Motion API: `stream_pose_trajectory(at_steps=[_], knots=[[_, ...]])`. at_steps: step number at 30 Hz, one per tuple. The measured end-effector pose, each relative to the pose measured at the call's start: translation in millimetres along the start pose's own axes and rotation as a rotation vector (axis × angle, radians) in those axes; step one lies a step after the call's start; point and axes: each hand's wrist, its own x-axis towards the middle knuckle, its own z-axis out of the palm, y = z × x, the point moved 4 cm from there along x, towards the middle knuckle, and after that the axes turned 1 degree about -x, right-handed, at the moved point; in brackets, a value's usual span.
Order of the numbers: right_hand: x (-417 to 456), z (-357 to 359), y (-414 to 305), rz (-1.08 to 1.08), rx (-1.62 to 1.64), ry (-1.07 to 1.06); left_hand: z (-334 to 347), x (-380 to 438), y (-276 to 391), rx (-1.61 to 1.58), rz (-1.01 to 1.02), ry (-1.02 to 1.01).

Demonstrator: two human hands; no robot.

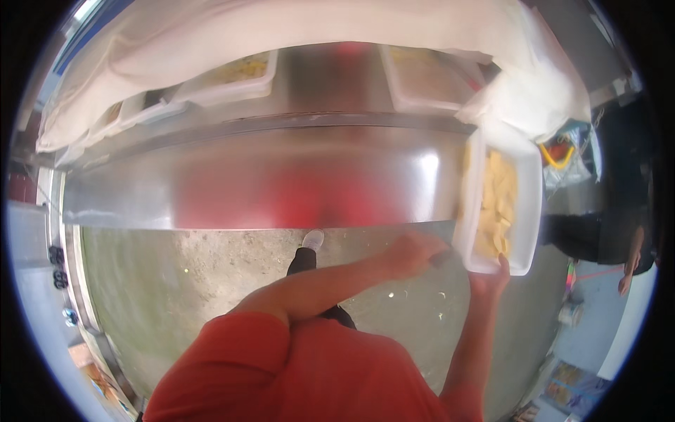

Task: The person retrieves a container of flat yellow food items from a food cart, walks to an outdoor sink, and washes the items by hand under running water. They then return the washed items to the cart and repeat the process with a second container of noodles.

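Note:
My right hand (489, 274) grips the near end of a white plastic tub (527, 211), with a finger or thumb over its rim. Yellowish cut pieces of food (497, 200) lie inside the tub; I cannot tell what food they are. The tub stands at the right end of a stainless steel counter (316, 179), its near end over the counter's front edge. My left hand (422, 250) is just left of the tub, blurred, in front of the counter edge. It shows no object in it, and its fingers are not clear.
A pale cloth (295, 24) hangs across the back of the counter, over white trays of food (232, 89) at left and another tray (422, 100) at right. Another person (606, 237) in dark clothes stands at the right. A plastic bag (569, 169) hangs beside the tub.

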Motion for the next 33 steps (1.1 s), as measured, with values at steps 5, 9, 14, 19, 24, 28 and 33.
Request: stream_pose_trajectory(at_steps=[5, 9, 14, 19, 24, 28, 33], knots=[[-4, 2, 2, 0.008, 0.0, -0.04, -87, -18, 9, -0.33, -0.218, 0.253], [-11, 0, 1, 0.002, 0.016, -0.039, -255, -65, -26, -0.055, -0.296, 0.6], [-10, 7, 4, 0.013, 0.002, -0.048, -317, -112, -81, 0.66, -0.536, 0.546], [-9, 1, 3, -0.047, -0.041, 0.06, -162, -15, -31, 0.586, -0.319, 0.148], [0, -10, -2, 0.028, 0.004, 0.044, -41, -14, -19, 0.42, 0.121, 0.092], [2, -16, -4, 0.078, 0.062, 0.062, -90, -42, -10, 0.494, 0.109, 0.046], [7, -25, -4, 0.039, 0.084, 0.14, -235, -162, -6, 0.734, -0.29, 0.323]])
